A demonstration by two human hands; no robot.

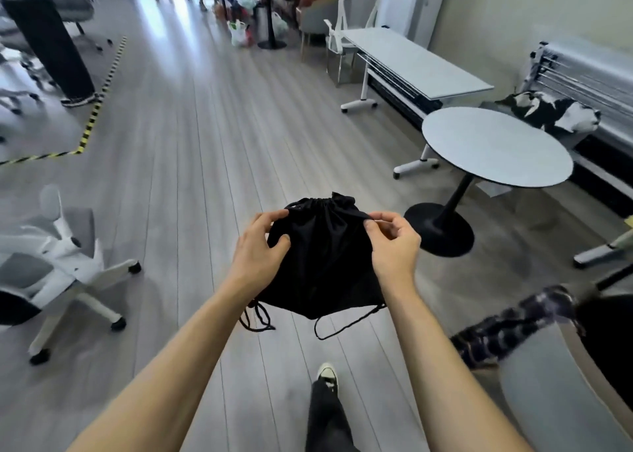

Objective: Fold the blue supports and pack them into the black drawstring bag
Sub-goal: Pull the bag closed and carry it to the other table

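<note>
Both forearms reach out from 6 o'clock, a dark trouser leg and sneaker (327, 373) on the floor between them. Left hand (258, 246) pinches the left upper edge of the black drawstring bag (323, 256), thumb pressed into the cloth. Right hand (394, 242) pinches the right upper edge, fingertips nipping fabric or cord, can't tell which. Bag is held in mid-air at frame centre, mouth at 12 o'clock puckered nearly shut, cords (260, 318) dangling from the bottom corners.

Blue supports: none visible. Possibly already inside, since the bag looks a bit full, but can't confirm.

Step, judged: either cinching the mouth after packing or about to pull it open. Next move calls for both hands to work the gathered hem, apart to open or along the cords to close.

Around, left to right: tipped white office chair (65, 263) at 9 o'clock, yellow-black floor tape (99, 102) at 10, a standing person's legs at 11, round table (496, 147) at 2, patterned cloth (507, 331) at 4. Nothing blocks the hands.
</note>
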